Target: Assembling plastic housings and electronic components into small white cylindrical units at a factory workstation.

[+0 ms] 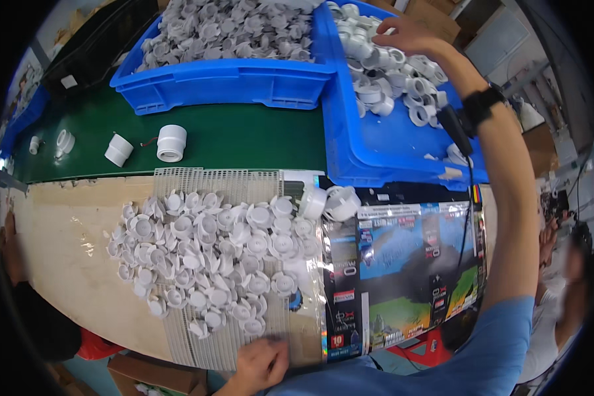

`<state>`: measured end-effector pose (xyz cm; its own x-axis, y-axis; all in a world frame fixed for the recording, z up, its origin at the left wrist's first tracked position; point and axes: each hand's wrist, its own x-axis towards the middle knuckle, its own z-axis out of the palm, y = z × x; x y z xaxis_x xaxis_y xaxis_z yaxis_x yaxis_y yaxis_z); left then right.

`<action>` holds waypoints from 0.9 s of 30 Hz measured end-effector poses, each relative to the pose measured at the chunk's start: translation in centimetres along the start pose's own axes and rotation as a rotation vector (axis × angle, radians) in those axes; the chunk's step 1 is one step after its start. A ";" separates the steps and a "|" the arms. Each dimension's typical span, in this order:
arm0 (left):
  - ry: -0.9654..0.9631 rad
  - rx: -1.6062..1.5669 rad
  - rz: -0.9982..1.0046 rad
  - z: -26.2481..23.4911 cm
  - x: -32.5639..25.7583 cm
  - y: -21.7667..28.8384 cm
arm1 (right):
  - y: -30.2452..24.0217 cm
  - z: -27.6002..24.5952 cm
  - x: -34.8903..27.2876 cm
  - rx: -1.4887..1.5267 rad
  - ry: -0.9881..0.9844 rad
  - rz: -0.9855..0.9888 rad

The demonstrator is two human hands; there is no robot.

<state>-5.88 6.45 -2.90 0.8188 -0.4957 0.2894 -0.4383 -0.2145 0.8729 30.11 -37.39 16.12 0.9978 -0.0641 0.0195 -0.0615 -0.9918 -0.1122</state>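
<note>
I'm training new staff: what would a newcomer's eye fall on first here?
Probably the pile of small pale parts spread across the centre, partly over a gridded mat. Behind it, the left blue bin is heaped with pale pieces; the right blue bin holds white rings, with the right hand over them.

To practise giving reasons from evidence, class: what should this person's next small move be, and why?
Probably to close the right hand on one of the white rings, since its fingers reach into that pile in the blue bin, while the left hand rests curled near the loose caps.
</note>
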 end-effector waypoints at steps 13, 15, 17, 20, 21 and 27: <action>0.138 0.087 -0.109 -0.2 1.7 0.8 | 8.2 8.8 20.1 -0.352 0.034 -0.158; 0.132 0.116 -0.146 -0.3 1.9 1.5 | -0.5 7.9 11.8 -0.268 -0.359 0.165; 0.133 0.056 -0.060 0.0 1.7 0.8 | 9.3 6.0 12.2 -0.515 -0.405 -0.033; 0.099 0.086 -0.077 0.2 0.6 1.1 | 3.7 6.4 4.1 -0.216 -0.504 0.093; 0.081 0.088 -0.102 -0.1 0.9 1.3 | 3.6 6.2 2.7 -0.315 -0.624 0.017; 0.038 0.010 -0.148 -0.7 1.4 2.0 | 3.4 3.7 -4.0 -0.070 -0.694 -0.009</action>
<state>-5.35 5.92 -0.52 0.8883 -0.4258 0.1724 -0.3151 -0.2917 0.9031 25.97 -40.13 11.93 0.7834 0.0064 -0.6215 -0.0319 -0.9982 -0.0504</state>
